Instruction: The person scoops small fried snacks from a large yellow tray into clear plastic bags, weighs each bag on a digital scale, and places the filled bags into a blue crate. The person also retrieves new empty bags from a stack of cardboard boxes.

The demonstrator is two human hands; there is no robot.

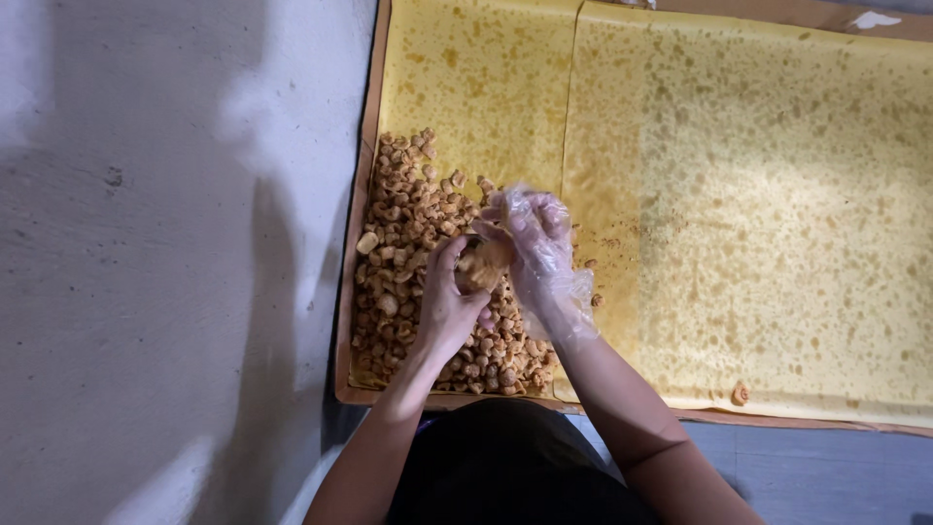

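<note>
Bare left hand and plastic-gloved right hand both clasp light, brittle fried snack pieces; cup them loosely.

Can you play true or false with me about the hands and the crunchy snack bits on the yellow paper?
1. The right hand wears a clear plastic glove. True.
2. The left hand wears a glove too. False: it is bare.
3. The snacks are piled at the left end of the yellow paper. True.
4. The paper is clean. False: it is speckled with darker stains.
5. Both hands meet above the pile. True.
</note>
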